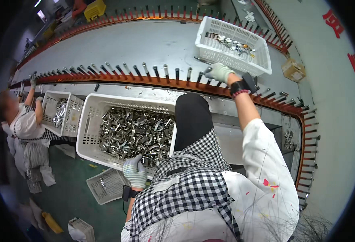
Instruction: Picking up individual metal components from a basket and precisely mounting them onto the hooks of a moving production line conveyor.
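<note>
My left hand, in a striped knit glove, is at the near rim of a large white plastic basket. Its fingers are drawn together against the curved shiny metal parts that fill the basket; what they grip is hidden. Farther out and to the right, my right hand, gloved too, is closed at the top of the row of upright pegs. Something dark shows at its fingertips, too small to name. The pegs, red below with dark or silvery tops, stand along an orange-brown curved rail.
Beyond the rail, a white basket with a few metal pieces stands on the grey table. A cardboard box is at the right. Another person works at the left beside a white basket. A grey crate stands on the green floor.
</note>
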{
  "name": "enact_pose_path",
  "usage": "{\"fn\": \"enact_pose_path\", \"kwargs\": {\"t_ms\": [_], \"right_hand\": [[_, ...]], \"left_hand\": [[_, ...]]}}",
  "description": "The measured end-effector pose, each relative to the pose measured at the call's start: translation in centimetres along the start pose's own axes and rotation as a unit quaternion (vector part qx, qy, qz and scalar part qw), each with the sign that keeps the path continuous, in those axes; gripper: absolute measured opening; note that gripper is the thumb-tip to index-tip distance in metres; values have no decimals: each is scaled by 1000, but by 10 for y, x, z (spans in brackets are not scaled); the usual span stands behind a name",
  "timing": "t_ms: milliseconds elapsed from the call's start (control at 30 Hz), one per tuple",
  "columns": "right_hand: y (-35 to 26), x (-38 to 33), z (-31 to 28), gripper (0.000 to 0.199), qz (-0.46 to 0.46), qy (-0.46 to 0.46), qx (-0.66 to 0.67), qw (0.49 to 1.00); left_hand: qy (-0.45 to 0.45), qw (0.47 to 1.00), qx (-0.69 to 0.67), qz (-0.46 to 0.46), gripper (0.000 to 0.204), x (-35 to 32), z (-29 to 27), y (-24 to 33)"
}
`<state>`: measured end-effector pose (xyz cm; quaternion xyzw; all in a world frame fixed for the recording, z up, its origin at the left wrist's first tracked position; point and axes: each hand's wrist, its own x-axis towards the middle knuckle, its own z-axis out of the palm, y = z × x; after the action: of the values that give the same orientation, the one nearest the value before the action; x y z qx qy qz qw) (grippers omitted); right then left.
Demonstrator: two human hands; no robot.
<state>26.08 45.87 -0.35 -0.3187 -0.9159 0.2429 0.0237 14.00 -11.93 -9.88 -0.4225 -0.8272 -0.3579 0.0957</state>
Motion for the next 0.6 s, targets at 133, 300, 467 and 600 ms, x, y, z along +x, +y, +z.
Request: {"fn": "enact_pose_path", "kwargs": {"t_ms": [133,300,467,600], "right_hand": [[-69,-15,28,22,-54,80,-156,983],[-51,-60,11,27,-56,339,-83,935],[10,-60,-26,37,237,262,-123,927],[47,-33,4,34,249,182,-161,937]], "left_hand": [[-1,1000,18,-25,24,-7,0,-5],[10,1000,11,-17,24,1,1,-1],[23,999,22,-23,25,-6,-4,5],[8,999,41,-23,26,-3,-9,6]]}}
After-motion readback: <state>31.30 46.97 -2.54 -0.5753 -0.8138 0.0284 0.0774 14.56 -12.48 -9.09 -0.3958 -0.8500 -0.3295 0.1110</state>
